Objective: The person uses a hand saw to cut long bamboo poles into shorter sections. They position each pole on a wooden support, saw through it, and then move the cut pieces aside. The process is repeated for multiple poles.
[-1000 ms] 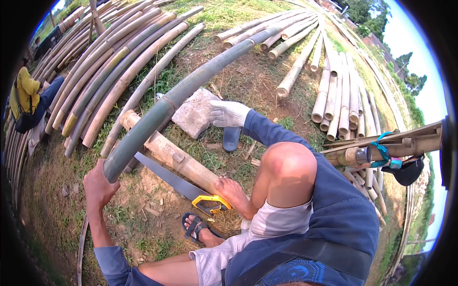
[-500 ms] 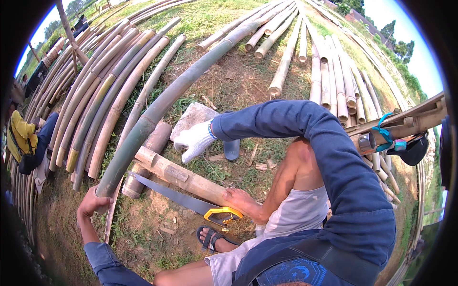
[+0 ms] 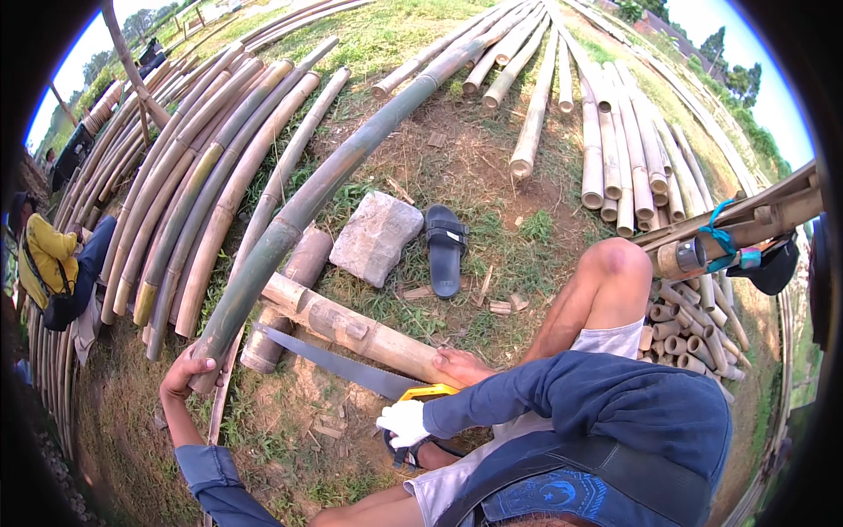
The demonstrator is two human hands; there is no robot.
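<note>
My bare left hand (image 3: 186,371) is closed round the near end of a long green bamboo pole (image 3: 294,211), which slopes away to the far right. The pole crosses above a thick bamboo piece (image 3: 338,321) on the ground. My bare foot (image 3: 464,364) presses on that piece's near end. Alongside lies a hand saw (image 3: 351,373) with a grey blade and a yellow handle. My right hand (image 3: 404,424), in a white glove, is at the handle and covers part of it. Whether its fingers grip the handle cannot be made out.
A second, darker bamboo log (image 3: 262,338) lies under the thick piece. Beyond are a pale stone block (image 3: 376,237) and a loose black sandal (image 3: 445,250). Bamboo poles (image 3: 219,202) lie in rows left and right; cut pieces (image 3: 689,329) are heaped at right. A person in yellow (image 3: 53,259) sits far left.
My right hand has come back from above the stone to the saw handle, uncovering the stone and the sandal. My left hand still holds the green pole.
</note>
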